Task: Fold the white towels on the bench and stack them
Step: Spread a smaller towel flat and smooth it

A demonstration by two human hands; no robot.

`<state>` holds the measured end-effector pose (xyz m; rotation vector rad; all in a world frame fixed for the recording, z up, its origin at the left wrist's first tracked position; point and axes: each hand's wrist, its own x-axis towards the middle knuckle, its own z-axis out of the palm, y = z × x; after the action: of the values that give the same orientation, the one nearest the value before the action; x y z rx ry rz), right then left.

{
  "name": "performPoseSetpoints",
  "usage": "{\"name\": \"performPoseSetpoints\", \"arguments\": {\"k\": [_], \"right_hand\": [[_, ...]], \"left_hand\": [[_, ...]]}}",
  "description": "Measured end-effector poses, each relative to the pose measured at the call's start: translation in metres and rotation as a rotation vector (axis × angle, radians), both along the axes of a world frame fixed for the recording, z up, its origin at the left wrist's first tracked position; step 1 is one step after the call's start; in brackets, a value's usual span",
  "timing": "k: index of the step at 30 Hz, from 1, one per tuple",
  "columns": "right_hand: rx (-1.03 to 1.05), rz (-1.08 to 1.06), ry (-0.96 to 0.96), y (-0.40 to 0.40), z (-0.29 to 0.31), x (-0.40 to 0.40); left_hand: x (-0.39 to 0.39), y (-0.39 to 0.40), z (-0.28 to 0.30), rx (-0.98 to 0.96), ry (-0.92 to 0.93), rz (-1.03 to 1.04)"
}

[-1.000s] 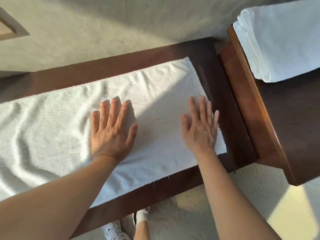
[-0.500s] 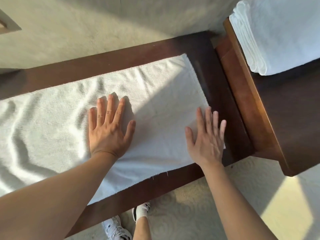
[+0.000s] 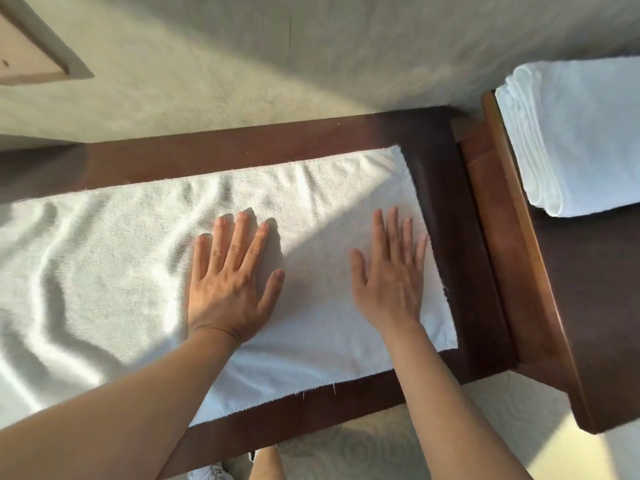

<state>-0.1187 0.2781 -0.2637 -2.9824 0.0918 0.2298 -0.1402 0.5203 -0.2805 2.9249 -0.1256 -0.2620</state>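
A long white towel (image 3: pixel 311 202) lies spread along the dark wooden bench (image 3: pixel 242 150), wrinkled toward the left and smoother at its right end. My left hand (image 3: pixel 232 278) lies flat on the towel's middle with fingers straight and spread. My right hand (image 3: pixel 391 271) presses flat on the towel near its right edge. A stack of folded white towels (image 3: pixel 571 133) sits on a raised brown wooden surface (image 3: pixel 519 271) at the right.
A pale textured wall (image 3: pixel 311 64) runs behind the bench. Light patterned carpet (image 3: pixel 485 427) lies in front, with my shoe (image 3: pixel 211 472) at the bottom edge. A framed panel (image 3: pixel 34 46) shows at top left.
My right hand, which had slid to the towel's near right corner, has moved back up onto the towel's right end. The left hand stays flat in the same spot. The view shifted.
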Motion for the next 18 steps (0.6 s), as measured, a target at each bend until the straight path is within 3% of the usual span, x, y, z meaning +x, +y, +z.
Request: {"name": "performPoseSetpoints", "arguments": {"k": [5, 11, 13, 18], "right_hand": [[0.097, 0.440, 0.010, 0.048, -0.011, 0.068], [-0.004, 0.027, 0.011, -0.002, -0.009, 0.132], [0.000, -0.020, -0.034, 0.012, -0.008, 0.129], [0.014, 0.352, -0.011, 0.034, -0.013, 0.088]], "left_hand": [[0.001, -0.002, -0.001, 0.012, -0.005, 0.002], [0.002, 0.000, -0.003, 0.023, -0.002, -0.011], [0.002, -0.001, -0.003, 0.025, -0.008, -0.013], [0.000, 0.000, -0.004, 0.035, -0.013, -0.002]]}}
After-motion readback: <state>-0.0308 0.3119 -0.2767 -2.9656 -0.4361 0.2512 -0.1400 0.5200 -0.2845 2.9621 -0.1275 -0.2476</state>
